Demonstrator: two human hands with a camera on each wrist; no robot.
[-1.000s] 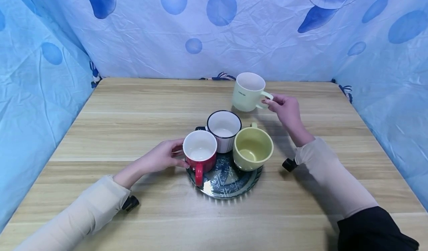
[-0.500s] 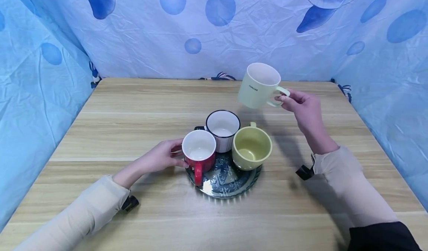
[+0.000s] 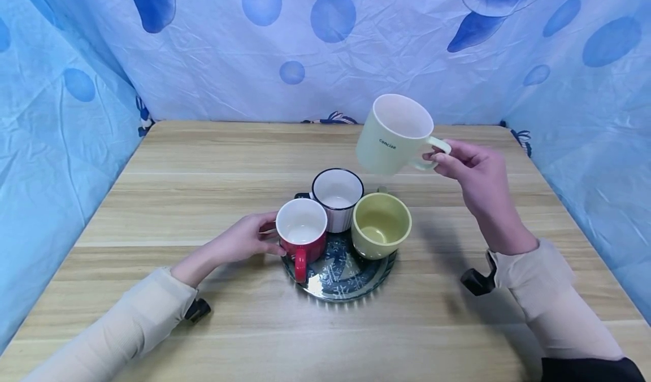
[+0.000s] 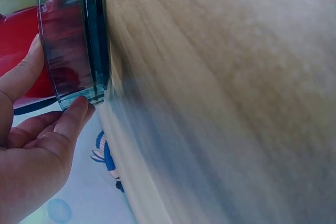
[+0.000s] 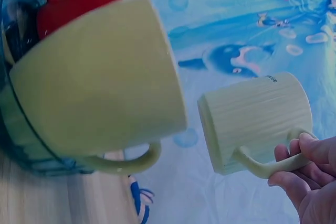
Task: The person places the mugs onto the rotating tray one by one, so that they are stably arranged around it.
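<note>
My right hand (image 3: 475,167) pinches the handle of a pale green mug (image 3: 389,139) marked "concise". The mug is tilted in the air behind the tray; in the right wrist view, thumb and fingers close on its handle (image 5: 262,169). At the left, my left hand (image 3: 249,238) holds the clear wall of a round glass tray (image 3: 341,291), its thumb and fingers spread along the rim (image 4: 68,35). The red mug (image 3: 305,252) stands right beside that hand, white inside. A black-rimmed white mug (image 3: 338,201) and a yellow-green mug (image 3: 381,229) also stand on the tray.
The wooden table (image 3: 203,161) surrounds the tray. Blue patterned cloth (image 3: 213,48) hangs behind and along both sides. The yellow-green mug's handle points toward the back, and the white mug's dark handle (image 3: 303,195) points left.
My right hand has lifted the pale green mug off the table behind the tray and moved it up, rightward and closer. The left hand and the three mugs on the tray stay in place.
</note>
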